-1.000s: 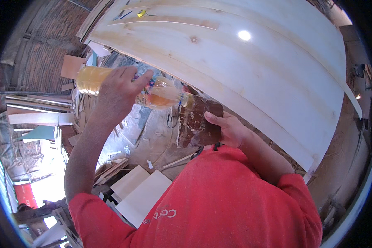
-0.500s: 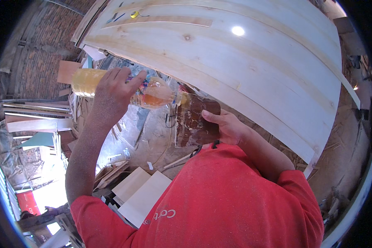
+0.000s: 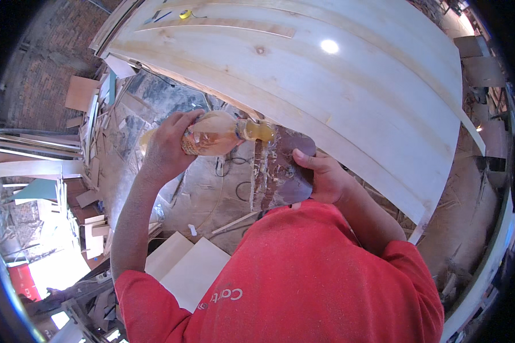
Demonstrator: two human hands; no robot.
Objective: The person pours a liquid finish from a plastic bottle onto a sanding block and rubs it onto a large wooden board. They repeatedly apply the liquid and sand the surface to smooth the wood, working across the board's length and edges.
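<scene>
A clear plastic bottle [image 3: 214, 132] with a colourful label and yellowish liquid lies sideways in the grip of my left hand [image 3: 169, 143]. Its neck points right, with thick yellow stuff at the mouth, against the upper left edge of a brown flat spreader [image 3: 294, 180]. Pale crusted glue-like residue streaks the spreader's left side. My right hand [image 3: 329, 177] clasps the spreader by its right edge, thumb on top. Whether liquid is flowing out cannot be made out.
A large pale wooden panel [image 3: 349, 103] spans the area ahead, carrying a thin wood strip [image 3: 240, 26] and a yellow tape measure [image 3: 185, 14]. Wood scraps and a looped black cable [image 3: 226, 171] lie on the floor [image 3: 212, 197]. Pale boards [image 3: 194, 266] are low on the left.
My left hand has turned the bottle, so its base now points away behind my hand. Bottle neck and spreader have shifted slightly right. Both hands keep their hold.
</scene>
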